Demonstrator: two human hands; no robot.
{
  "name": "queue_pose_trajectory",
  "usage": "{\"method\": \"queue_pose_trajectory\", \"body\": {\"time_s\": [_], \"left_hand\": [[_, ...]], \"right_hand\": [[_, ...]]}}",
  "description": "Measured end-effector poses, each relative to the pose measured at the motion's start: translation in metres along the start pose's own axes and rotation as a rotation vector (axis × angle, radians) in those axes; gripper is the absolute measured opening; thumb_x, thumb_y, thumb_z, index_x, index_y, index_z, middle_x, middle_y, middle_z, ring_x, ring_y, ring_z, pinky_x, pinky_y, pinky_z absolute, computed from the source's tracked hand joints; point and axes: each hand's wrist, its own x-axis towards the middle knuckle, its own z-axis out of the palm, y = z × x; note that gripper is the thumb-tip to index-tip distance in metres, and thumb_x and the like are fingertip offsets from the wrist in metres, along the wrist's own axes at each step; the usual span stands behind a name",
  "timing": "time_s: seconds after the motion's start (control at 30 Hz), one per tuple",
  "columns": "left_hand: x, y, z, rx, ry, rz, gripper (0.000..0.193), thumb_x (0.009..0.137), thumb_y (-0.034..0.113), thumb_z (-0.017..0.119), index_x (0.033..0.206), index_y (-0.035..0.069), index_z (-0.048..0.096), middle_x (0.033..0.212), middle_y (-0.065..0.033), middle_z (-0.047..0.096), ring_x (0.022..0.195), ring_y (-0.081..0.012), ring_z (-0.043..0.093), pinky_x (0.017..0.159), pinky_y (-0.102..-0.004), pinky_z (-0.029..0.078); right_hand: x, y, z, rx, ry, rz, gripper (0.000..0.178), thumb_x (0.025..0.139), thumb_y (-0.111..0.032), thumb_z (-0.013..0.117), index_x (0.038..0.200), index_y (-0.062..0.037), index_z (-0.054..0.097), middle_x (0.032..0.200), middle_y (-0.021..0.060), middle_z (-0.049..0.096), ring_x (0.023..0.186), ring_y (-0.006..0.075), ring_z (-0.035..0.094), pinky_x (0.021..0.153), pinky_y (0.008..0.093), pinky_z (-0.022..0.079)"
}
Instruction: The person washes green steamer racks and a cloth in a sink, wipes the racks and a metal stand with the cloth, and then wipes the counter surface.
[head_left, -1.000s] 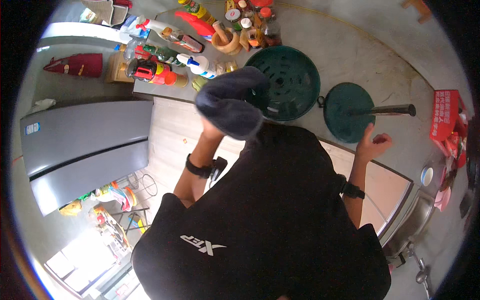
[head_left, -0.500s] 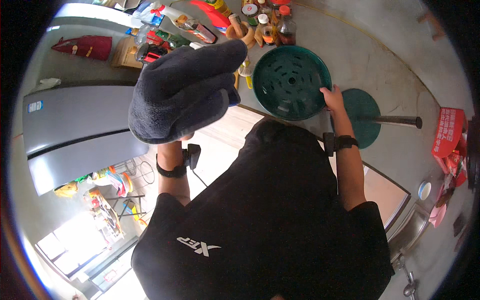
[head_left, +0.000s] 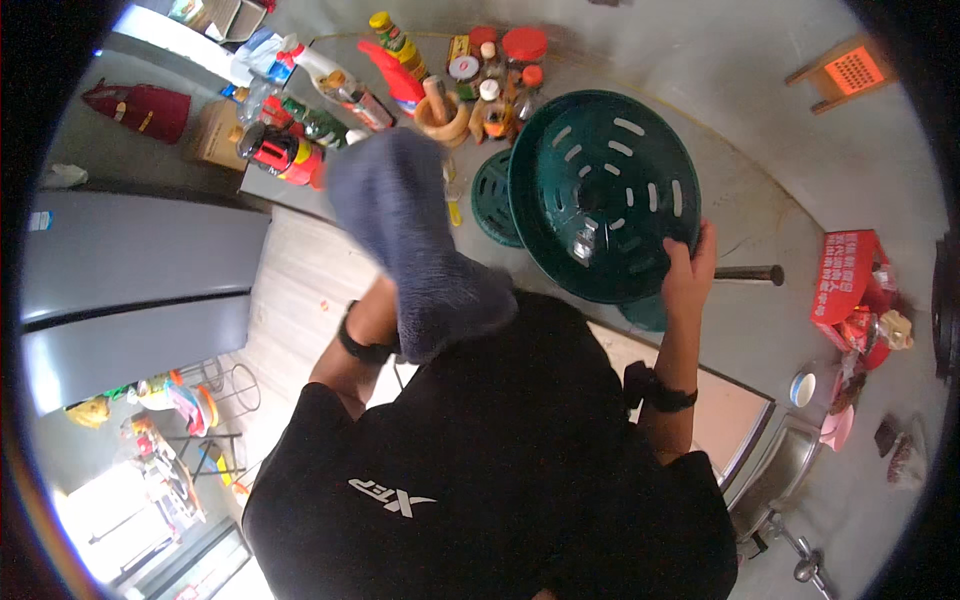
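My left hand [head_left: 376,308], mostly hidden, is closed on a grey-blue towel [head_left: 400,215], which is blurred and hangs in front of my chest. A dark green, round, slotted tray [head_left: 600,200] is held up and tilted above the counter. My right hand [head_left: 690,272] grips its right rim, with the thumb on the inner side. Partly behind the tray's left side shows a smaller green slotted round piece [head_left: 492,197]. Beyond my right wrist lie a metal tube [head_left: 752,273] and part of a green disc [head_left: 645,315].
Along the counter's far left stand several bottles [head_left: 320,125], jars and a wooden mortar [head_left: 445,120] with its pestle. At right are a red box [head_left: 845,280], a small bowl [head_left: 802,389] and a metal sink [head_left: 778,468]. A grey refrigerator [head_left: 140,250] stands at left.
My right hand has raised and tilted the tray, uncovering the smaller green piece. The towel has swung down and right, closer to my chest, with my left hand.
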Motion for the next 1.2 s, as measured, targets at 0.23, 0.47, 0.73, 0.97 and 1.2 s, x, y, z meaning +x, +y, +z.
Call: {"method": "queue_pose_trajectory", "body": {"time_s": [0.23,0.47,0.73,0.97,1.2], "left_hand": [[0.058,-0.044,0.138,-0.485,-0.406,0.009,0.053,0.092,0.022,0.057,0.139,0.008,0.038,0.137,-0.0111,0.046,0.124,-0.0223,0.046,0.109,-0.0374,0.033],[0.125,-0.068,0.196,-1.033,-0.422,-0.003,0.050,0.095,0.023,0.054,0.140,0.009,0.037,0.138,-0.0103,0.045,0.125,-0.0219,0.045,0.110,-0.0372,0.032],[0.094,0.044,0.225,-0.520,-0.183,0.411,0.052,0.091,0.032,0.049,0.136,0.008,0.042,0.144,-0.0124,0.040,0.138,-0.0278,0.029,0.112,-0.0431,0.023],[0.090,0.074,0.205,0.042,-0.549,0.875,0.068,0.079,0.029,0.065,0.140,0.012,0.040,0.148,-0.0148,0.032,0.141,-0.0302,0.023,0.115,-0.0385,0.017],[0.063,0.060,0.165,0.520,-0.719,1.073,0.054,0.092,0.031,0.052,0.136,0.002,0.042,0.132,-0.0164,0.047,0.124,-0.0283,0.044,0.107,-0.0415,0.031]], "right_hand": [[-0.019,-0.079,-0.002,0.209,0.146,-0.195,0.051,0.075,-0.004,0.060,0.122,-0.0017,0.042,0.105,0.0097,0.052,0.098,0.0202,0.050,0.090,0.0326,0.040],[-0.030,-0.094,0.009,-0.181,0.052,-0.453,0.058,0.073,0.002,0.058,0.126,0.0055,0.034,0.107,0.0170,0.054,0.098,0.0220,0.056,0.090,0.0322,0.043],[0.002,-0.112,-0.010,-0.164,0.167,-0.705,0.056,0.085,-0.016,0.060,0.130,0.0060,0.033,0.117,0.0175,0.050,0.107,0.0247,0.051,0.094,0.0349,0.040],[0.002,-0.112,-0.036,0.201,0.374,-0.524,0.061,0.092,-0.039,0.055,0.129,0.0079,0.041,0.121,0.0191,0.051,0.108,0.0271,0.052,0.096,0.0376,0.040],[0.005,-0.125,-0.065,0.496,0.234,-0.490,0.063,0.088,-0.028,0.059,0.135,0.0091,0.038,0.123,0.0245,0.053,0.105,0.0306,0.056,0.092,0.0405,0.047]]}}
